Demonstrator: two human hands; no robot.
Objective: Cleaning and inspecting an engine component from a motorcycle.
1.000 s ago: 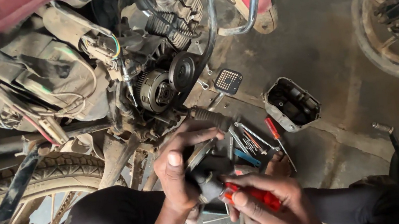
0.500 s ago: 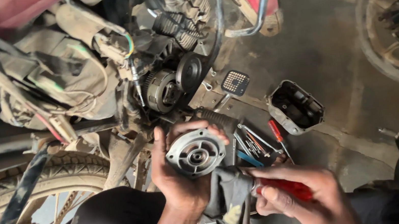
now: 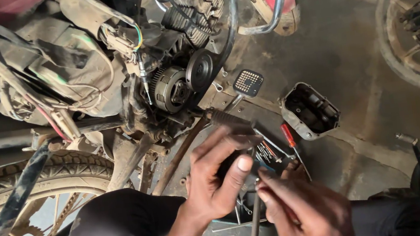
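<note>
The left hand (image 3: 213, 185) is clenching around a dark part (image 3: 228, 165), low in the middle over the floor (image 3: 352, 50) just below the engine (image 3: 171, 89); the right hand (image 3: 303, 211) is pinching the top of a thin rod (image 3: 255, 228) against it, so the step looks like working the rod into the part; the next move is calling for a steady grip and a straight line. The part is mostly hiding under fingers; the rod's tip is running out of view; loose tools beside the red screwdriver (image 3: 289, 135) and open cover (image 3: 311, 111) are blurring together.
</note>
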